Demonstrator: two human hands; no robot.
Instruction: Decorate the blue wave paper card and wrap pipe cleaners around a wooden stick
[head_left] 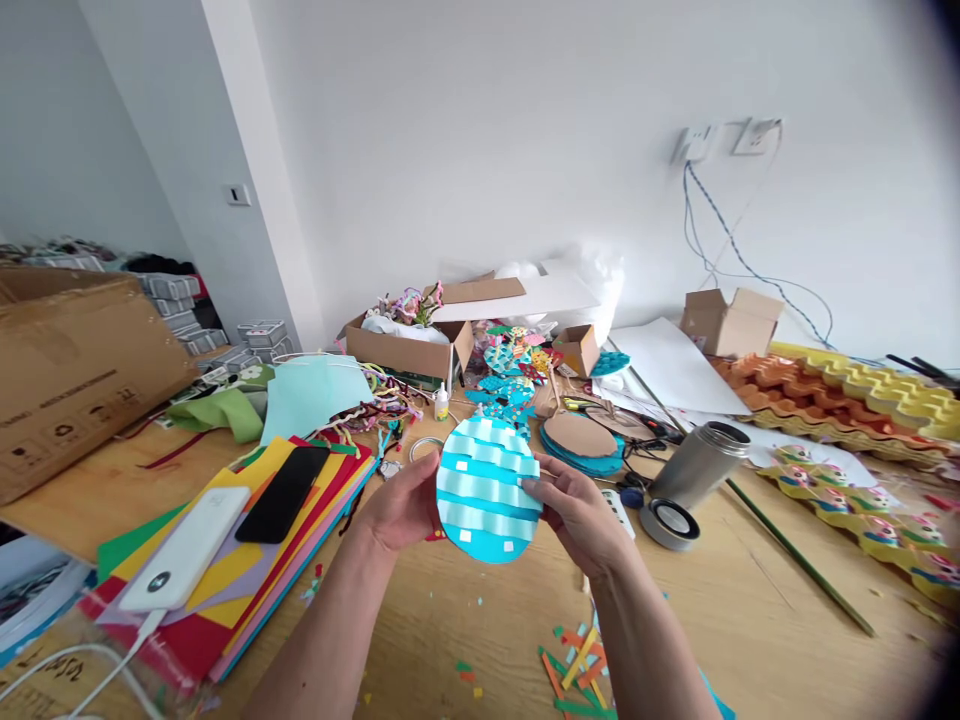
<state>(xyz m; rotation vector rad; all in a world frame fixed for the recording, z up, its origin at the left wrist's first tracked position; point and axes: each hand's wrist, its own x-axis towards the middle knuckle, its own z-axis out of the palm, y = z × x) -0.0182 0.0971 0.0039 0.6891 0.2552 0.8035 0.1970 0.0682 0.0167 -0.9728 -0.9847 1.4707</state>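
A woven paper oval [487, 490], made of blue card with pale blue strips threaded across it, is held upright above the wooden tabletop [750, 620], near the middle of its near edge, with the striped face turned toward the camera. It is lifted clear of the surface, presumably so that the weave can be inspected and the strip ends reached from both sides.

The left hand [401, 510] is closed on the oval's left rim, the thumb lying in front and the fingers hidden behind the card; the rim is pinched between them. The right hand [577, 515] is set against the right rim, and its fingertips [534, 487] are pressed together on the end of a pale strip at mid-height. The oval is thus carried between the two grips, its centre lying midway between the hands and its lower tip hanging free below them.

A stack of coloured paper sheets [247, 570] is laid at the left part of the tabletop, with a white power bank [187, 550] and a black phone [283, 493] resting on it. Paper offcuts [577, 665] are scattered along the near edge, just below the right forearm. A steel flask [697, 462] lies on its side to the right of the hands, with its lid [670, 522] set just beside it. Cardboard boxes [409, 345] and finished cut-outs are gathered toward the far edge, by the wall.
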